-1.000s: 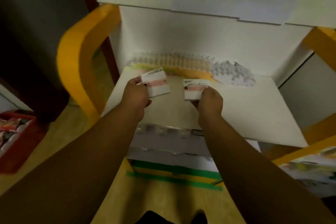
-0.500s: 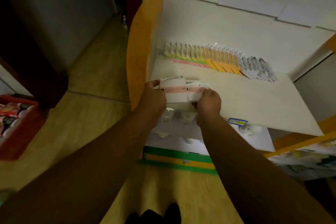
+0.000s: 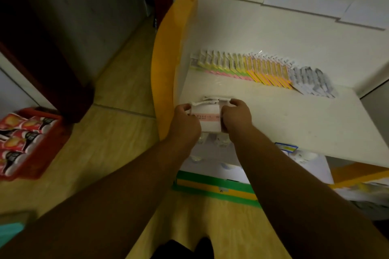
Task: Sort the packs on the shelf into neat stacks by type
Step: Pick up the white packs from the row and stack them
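Observation:
A bundle of white packs with a pink stripe [image 3: 208,118] is held over the front left corner of the white shelf [image 3: 294,124]. My left hand [image 3: 185,122] grips its left side and my right hand [image 3: 236,115] grips its right side, fingers curled over the top edge. Along the shelf's back wall stands a leaning row of packs: pink and green ones [image 3: 221,65] at the left, yellow and orange ones [image 3: 267,71] in the middle, grey and white ones [image 3: 311,80] at the right.
An orange side panel [image 3: 166,65] bounds the shelf on the left. Below the shelf lie white boxes [image 3: 210,164] and a green and yellow box edge [image 3: 214,187]. A red crate of red packets [image 3: 23,141] sits on the wooden floor at far left.
The two separate striped packs have been brought together into one bundle held by both hands. The view has swung left and down, showing more floor and the red crate.

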Available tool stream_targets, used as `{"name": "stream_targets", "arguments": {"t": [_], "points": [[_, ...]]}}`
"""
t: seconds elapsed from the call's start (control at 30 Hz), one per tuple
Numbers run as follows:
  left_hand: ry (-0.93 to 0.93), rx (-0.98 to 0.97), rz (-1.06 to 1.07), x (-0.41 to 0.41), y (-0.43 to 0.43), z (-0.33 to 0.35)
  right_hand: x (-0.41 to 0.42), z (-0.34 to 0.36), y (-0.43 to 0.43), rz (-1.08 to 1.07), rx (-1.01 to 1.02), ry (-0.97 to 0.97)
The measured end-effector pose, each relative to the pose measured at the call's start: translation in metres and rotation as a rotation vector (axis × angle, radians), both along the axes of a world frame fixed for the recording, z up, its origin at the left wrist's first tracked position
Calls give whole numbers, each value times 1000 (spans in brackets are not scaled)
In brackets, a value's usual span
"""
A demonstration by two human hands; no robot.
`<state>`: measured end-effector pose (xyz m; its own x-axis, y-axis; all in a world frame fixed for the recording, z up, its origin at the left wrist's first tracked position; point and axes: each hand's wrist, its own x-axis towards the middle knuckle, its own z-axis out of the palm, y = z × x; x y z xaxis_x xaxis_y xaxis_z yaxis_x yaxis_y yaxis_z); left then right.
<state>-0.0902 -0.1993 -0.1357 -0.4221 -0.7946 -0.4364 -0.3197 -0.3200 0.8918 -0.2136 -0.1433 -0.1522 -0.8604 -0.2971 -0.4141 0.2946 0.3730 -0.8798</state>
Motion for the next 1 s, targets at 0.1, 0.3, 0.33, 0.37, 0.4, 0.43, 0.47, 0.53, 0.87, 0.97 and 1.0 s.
{"name": "stream_targets", "arguments": {"t": [0.1,0.3,0.33,0.37,0.4,0.43,0.47,0.53,0.87,0.97,1.0], "points": [[-2,-11,12,-4,0,-2,-4,-2,1,104,129,149],[-8,-20,54,-14,0,-6,-6,0,10,248,307,444],[-11,-12,56,-16,0,-7,-7,-1,12,260,324,475],[-20,-8,58,-18,0,-9,-7,-1,14,269,335,500],[-32,-3,57,-20,1,-10,-7,0,16,275,342,520],[-41,2,55,-22,1,-10,-6,0,18,280,348,541],[-46,4,54,-24,1,-12,-6,0,20,285,355,561],[-45,0,59,-26,0,-13,-7,1,23,290,364,604],[-146,-229,29,-42,-9,-1,-4,-7,21,349,209,591],[-238,-370,-54,-39,-12,-10,-5,-17,18,356,258,571],[-264,-400,-80,-37,-13,-14,-5,-22,17,346,274,566]]}}
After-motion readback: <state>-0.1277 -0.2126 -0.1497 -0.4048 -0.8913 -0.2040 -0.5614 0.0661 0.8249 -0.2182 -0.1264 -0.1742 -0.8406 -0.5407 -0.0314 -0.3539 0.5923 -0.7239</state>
